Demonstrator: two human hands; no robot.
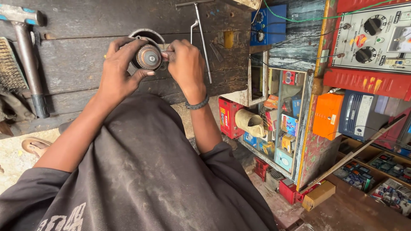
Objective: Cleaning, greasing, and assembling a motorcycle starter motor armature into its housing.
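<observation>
My left hand (116,70) wraps around a round motor armature (148,57) with copper windings and a steel centre, held end-on toward me over the dark wooden bench (85,51). My right hand (185,64) pinches the right side of the same armature at its edge; whether it holds a small tool I cannot tell. A dark bracelet (198,104) sits on my right wrist. Behind the armature a grey round metal casing (147,34) shows partly.
A hammer (26,55) and a wire brush (10,64) lie at the bench's left. A thin metal T-handled rod (201,34) lies right of my hands. At right stand a glass cabinet (280,115) of boxes, a red battery (229,115) and a metered charger panel (372,38).
</observation>
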